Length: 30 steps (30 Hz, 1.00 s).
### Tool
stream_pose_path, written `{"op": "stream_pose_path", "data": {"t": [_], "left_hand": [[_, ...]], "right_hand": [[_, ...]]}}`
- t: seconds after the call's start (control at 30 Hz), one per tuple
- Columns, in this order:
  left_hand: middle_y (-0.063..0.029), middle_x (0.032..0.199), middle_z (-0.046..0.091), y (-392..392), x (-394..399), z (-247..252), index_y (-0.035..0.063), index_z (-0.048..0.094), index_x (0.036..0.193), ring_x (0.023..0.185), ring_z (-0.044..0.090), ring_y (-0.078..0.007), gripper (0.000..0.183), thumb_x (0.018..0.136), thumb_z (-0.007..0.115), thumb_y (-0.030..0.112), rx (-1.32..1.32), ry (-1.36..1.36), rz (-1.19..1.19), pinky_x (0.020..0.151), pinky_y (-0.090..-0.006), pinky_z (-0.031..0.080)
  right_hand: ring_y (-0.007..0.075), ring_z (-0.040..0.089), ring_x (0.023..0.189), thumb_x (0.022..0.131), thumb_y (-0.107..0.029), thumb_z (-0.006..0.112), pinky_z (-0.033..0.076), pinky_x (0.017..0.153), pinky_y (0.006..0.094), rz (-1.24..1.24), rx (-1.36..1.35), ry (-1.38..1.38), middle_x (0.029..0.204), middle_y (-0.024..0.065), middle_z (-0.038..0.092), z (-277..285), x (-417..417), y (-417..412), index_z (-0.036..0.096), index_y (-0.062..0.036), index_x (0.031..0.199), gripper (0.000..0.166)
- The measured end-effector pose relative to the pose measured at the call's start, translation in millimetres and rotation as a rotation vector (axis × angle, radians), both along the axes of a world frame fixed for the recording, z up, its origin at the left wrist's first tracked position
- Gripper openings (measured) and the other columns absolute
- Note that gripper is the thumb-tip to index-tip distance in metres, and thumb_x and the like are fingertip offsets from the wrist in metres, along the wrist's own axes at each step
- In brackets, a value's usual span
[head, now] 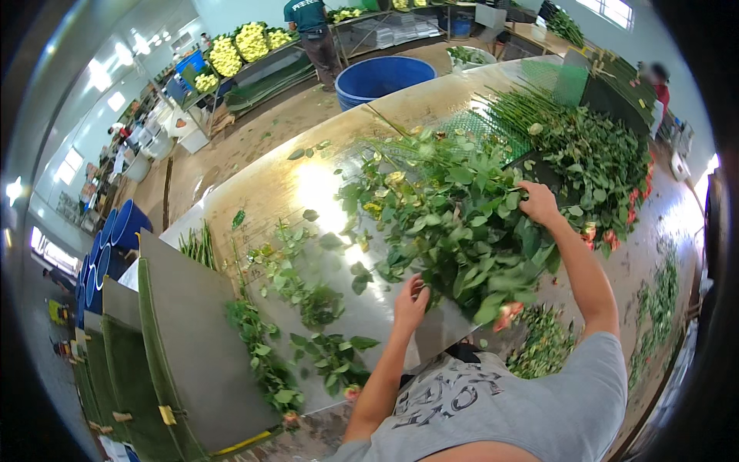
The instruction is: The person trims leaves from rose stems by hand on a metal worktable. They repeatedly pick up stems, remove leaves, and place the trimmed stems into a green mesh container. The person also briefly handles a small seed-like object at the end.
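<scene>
A large heap of leafy rose stems [450, 213] lies on the metal-topped table [271, 196] before me. My right hand [538, 203] is at the heap's right side, its fingers among the leaves; whether it grips a stem cannot be told. At the near left edge of the heap is my left hand [411, 300], fingers curled and apart, with nothing visible in it. A pink-orange rose bloom [508, 316] hangs at the heap's near end. Several single rose stems [260, 346] lie to the left, with blooms towards the near edge. Another bundle of roses [594, 150] rests at the right.
Upright grey and green padded panels [202, 346] stand at the table's left. A large blue tub [384, 78] is beyond the far edge. Fallen leaves [542, 341] cover the floor near me. A person [312, 29] stands by racks of yellow flowers [252, 41].
</scene>
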State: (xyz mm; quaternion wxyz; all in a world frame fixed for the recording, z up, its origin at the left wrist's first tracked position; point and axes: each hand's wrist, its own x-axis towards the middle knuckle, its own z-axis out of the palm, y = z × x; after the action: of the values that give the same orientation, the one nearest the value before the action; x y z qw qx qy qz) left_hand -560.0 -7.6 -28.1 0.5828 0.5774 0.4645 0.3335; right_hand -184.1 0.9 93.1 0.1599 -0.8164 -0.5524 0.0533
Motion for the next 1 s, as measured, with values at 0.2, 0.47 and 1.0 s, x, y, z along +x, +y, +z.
{"op": "stream_pose_path", "data": {"t": [0.2,0.47,1.0], "left_hand": [[-0.021,0.108,0.058,15,116,-17,0.0022,0.053,0.118,0.097,0.056,-0.0399,0.057,0.084,0.061,0.048,0.192,0.513,0.089,0.081,-0.0454,0.047],[-0.0216,0.104,0.058,32,158,-2,0.0018,0.049,0.113,0.093,0.057,-0.0417,0.055,0.076,0.069,0.037,0.24,0.882,0.094,0.077,-0.0497,0.048],[-0.0027,0.088,0.058,20,79,45,0.0044,0.053,0.106,0.068,0.057,-0.0126,0.029,0.089,0.062,0.025,-0.371,-0.386,0.368,0.057,-0.029,0.046]], "right_hand": [[0.0209,0.061,0.086,0.068,-0.006,0.065,0.048,0.076,0.0349,0.046,-0.015,0.717,0.1,0.0109,0.065,-12,64,-7,0.062,0.0026,0.108,0.041],[0.0188,0.061,0.086,0.074,-0.033,0.078,0.049,0.076,0.0354,-0.051,-0.193,1.262,0.103,0.0107,0.063,-100,78,21,0.058,0.0019,0.112,0.056],[0.019,0.059,0.098,0.07,-0.017,0.074,0.046,0.087,0.0302,0.3,0.092,0.813,0.112,0.0162,0.062,-27,-103,1,0.048,0.0092,0.124,0.065]]}}
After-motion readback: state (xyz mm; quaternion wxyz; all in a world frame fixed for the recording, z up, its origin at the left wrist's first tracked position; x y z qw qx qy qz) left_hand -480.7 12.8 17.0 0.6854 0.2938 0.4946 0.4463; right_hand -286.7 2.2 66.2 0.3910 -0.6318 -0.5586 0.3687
